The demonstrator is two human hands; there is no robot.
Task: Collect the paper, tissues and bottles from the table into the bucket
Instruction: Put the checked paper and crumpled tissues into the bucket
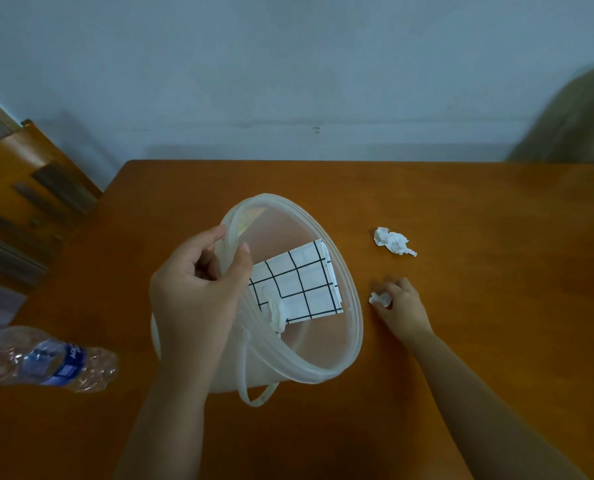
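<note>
A translucent white bucket stands tilted toward me in the middle of the wooden table. My left hand grips its left rim. Inside lie a grid-patterned paper and a crumpled tissue. Right of the bucket, my right hand pinches a small crumpled tissue on the tabletop. A larger crumpled tissue lies further back, apart from the hand. A crushed clear bottle with a blue label lies on its side at the table's left edge.
A wooden chair stands off the table's left side. The wall runs along the table's far edge. A blurred greenish shape sits at the far right corner.
</note>
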